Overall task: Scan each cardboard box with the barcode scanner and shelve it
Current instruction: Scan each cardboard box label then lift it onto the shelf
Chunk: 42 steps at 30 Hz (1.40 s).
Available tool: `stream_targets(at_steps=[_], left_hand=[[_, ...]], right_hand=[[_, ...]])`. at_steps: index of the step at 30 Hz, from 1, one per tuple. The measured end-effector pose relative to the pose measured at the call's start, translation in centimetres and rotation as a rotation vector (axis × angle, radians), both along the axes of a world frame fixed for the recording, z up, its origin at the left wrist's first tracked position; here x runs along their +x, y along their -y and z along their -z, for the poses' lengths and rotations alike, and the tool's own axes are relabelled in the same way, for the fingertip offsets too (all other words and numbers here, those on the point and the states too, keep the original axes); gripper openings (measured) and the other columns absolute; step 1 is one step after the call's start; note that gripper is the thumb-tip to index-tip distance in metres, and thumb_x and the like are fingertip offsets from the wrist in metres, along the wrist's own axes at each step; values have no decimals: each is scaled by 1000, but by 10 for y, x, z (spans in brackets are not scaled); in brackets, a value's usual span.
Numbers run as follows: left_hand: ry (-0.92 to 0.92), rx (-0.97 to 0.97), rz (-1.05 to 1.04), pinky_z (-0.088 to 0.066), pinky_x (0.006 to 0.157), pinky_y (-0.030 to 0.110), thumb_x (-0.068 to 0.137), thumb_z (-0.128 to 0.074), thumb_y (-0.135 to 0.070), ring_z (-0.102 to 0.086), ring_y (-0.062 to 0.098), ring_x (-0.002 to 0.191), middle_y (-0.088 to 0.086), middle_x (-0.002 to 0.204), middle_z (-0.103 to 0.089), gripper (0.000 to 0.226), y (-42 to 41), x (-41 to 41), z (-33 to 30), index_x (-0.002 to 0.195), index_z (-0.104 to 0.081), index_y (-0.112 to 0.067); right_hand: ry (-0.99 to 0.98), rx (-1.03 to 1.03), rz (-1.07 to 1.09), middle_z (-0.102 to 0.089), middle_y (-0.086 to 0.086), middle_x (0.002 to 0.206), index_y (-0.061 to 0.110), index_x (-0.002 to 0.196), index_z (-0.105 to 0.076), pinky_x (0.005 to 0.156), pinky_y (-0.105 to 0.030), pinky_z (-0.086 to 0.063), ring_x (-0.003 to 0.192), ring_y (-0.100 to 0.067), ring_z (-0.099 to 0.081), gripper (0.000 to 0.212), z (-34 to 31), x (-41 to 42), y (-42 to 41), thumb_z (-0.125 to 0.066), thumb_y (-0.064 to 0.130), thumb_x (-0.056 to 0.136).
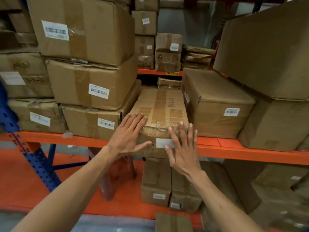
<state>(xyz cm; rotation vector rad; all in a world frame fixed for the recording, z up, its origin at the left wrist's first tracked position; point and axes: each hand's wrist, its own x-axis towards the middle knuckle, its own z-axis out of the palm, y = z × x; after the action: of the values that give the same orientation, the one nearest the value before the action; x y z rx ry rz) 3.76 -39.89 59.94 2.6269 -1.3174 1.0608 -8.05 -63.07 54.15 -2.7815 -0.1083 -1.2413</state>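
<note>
A taped cardboard box (160, 108) with handwriting on top lies on the orange shelf beam (234, 148), its front end sticking out past the edge. A white label (163, 142) is on its front face. My left hand (128, 136) lies flat with straight fingers against the box's front left corner. My right hand (183, 148) is flat with spread fingers against the front right, partly covering the label. No barcode scanner is in view.
Stacked labelled boxes (93, 84) stand tight on the left, and a long box (217, 104) and larger cartons (267, 47) on the right. More boxes (157, 181) sit on the floor below. A blue rack upright (38, 163) stands at left.
</note>
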Motion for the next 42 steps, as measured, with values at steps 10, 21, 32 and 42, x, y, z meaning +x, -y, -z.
stream_targets(at_steps=[10, 21, 32, 42], left_hand=[[-92, 166, -138, -21, 124, 47, 89, -22, -77, -33, 32, 147, 18, 158, -36, 100, 10, 45, -15, 153, -30, -1], [-78, 140, -77, -16, 125, 43, 92, -39, -70, -32, 31, 147, 18, 158, -35, 93, 23, 75, -14, 155, -26, -2], [-200, 51, -35, -6, 125, 53, 93, -48, -59, -14, 38, 152, 23, 163, -19, 93, 22, 57, -14, 157, -13, 0], [-667, -124, 147, -42, 107, 46, 83, -69, -50, -50, 39, 121, 21, 128, -54, 75, 18, -43, 87, 130, -53, 6]], right_hand=[[-92, -45, -11, 28, -12, 170, 18, 166, -8, 125, -69, 0, 156, -52, 13, 78, 4, 66, 19, -48, 42, 104], [-340, 20, 162, 37, -10, 167, 28, 164, 19, 125, -67, 2, 155, -51, 17, 77, -14, 80, 12, -26, 49, 106], [-700, 196, 336, 43, -5, 164, 34, 162, 24, 124, -54, 21, 152, -31, 37, 74, -59, 37, -35, -20, 59, 108], [-650, 470, 489, -45, -15, 151, 7, 151, -43, 118, -40, -34, 144, -35, -41, 76, 20, -104, -29, -65, 52, 95]])
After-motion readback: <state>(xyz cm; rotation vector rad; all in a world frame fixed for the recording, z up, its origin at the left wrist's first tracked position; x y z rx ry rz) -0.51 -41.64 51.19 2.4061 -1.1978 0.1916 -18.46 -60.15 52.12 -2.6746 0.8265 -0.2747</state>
